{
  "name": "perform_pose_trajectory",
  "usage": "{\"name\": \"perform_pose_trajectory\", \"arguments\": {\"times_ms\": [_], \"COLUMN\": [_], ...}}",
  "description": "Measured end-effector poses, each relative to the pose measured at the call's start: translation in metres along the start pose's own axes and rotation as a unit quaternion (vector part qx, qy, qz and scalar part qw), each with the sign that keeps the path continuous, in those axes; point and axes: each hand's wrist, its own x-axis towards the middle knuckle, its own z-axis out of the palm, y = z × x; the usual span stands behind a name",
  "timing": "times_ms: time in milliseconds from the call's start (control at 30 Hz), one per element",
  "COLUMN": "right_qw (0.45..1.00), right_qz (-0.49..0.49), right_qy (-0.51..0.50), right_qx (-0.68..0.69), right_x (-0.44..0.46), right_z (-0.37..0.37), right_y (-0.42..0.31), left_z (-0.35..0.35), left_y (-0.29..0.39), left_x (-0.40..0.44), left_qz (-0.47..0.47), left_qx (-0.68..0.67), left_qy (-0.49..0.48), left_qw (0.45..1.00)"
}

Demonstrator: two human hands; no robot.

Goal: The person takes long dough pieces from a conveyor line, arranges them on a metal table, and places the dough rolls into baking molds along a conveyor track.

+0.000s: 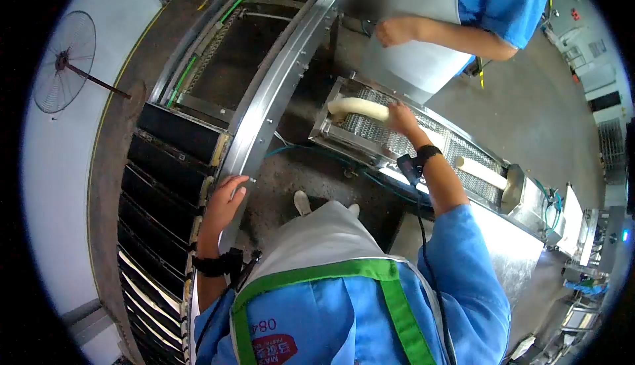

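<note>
My right hand is closed around a long, pale dough roll over a metal mesh conveyor. The roll's far end bends down at the conveyor's left end. Another pale dough roll lies farther right on the same mesh, near a metal housing. To the left, my left hand has its fingers apart and holds nothing. It is at the metal rail beside a row of black trays; whether it touches the rail, I cannot tell.
Across the mesh conveyor stands a person in a white apron, one hand held before the body. Pale strips show among the lower trays. A fan is at the left wall. Blue hoses run below the conveyor.
</note>
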Motion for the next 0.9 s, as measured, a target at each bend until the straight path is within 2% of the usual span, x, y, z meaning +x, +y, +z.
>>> {"name": "perform_pose_trajectory", "arguments": {"times_ms": [33, 100, 133, 167, 233, 267, 300, 400, 500, 533, 700, 800, 833, 900], "right_qw": [1.000, 0.992, 0.989, 0.988, 0.981, 0.975, 0.975, 0.961, 0.937, 0.920, 0.919, 0.920, 0.903, 0.901], "right_qz": [-0.002, -0.092, -0.122, -0.128, -0.092, -0.132, -0.133, -0.093, -0.113, -0.101, -0.013, 0.095, 0.129, 0.212], "right_qy": [0.004, 0.064, 0.061, 0.062, 0.050, 0.090, 0.090, 0.061, 0.080, 0.097, 0.138, 0.174, 0.198, 0.218], "right_qx": [-0.001, 0.049, 0.060, 0.061, 0.165, 0.153, 0.153, 0.255, 0.320, 0.367, 0.370, 0.338, 0.358, 0.308], "right_x": [0.005, 0.016, 0.020, 0.026, 0.038, 0.040, 0.041, 0.027, 0.006, -0.014, -0.094, -0.169, -0.192, -0.247], "right_z": [-0.003, -0.014, -0.025, -0.030, -0.045, -0.057, -0.067, -0.104, -0.133, -0.150, -0.196, -0.220, -0.214, -0.204], "right_y": [-0.004, -0.017, -0.034, -0.044, -0.065, -0.074, -0.080, -0.094, -0.083, -0.087, -0.042, -0.013, 0.008, 0.035], "left_z": [-0.002, -0.005, -0.004, -0.005, -0.007, -0.008, -0.009, -0.009, -0.005, -0.003, 0.018, 0.037, 0.046, 0.064], "left_y": [0.001, 0.000, -0.011, -0.016, -0.011, -0.011, -0.012, -0.014, -0.015, -0.015, -0.001, 0.024, 0.035, 0.054], "left_x": [0.001, 0.000, 0.001, -0.001, -0.001, 0.000, -0.002, -0.002, 0.003, 0.006, 0.026, 0.045, 0.052, 0.066], "left_qz": [0.002, -0.008, 0.007, 0.005, -0.015, 0.015, 0.015, 0.032, 0.006, 0.012, 0.043, 0.080, 0.092, 0.134], "left_qx": [0.001, 0.047, 0.035, 0.036, 0.027, 0.023, 0.023, 0.031, 0.038, 0.030, 0.023, 0.053, 0.057, 0.052], "left_qy": [0.004, -0.004, -0.005, 0.001, -0.021, -0.014, -0.013, -0.005, -0.027, -0.038, -0.089, -0.115, -0.133, -0.171], "left_qw": [1.000, 0.999, 0.999, 0.999, 0.999, 1.000, 1.000, 0.999, 0.999, 0.999, 0.995, 0.989, 0.985, 0.975]}}
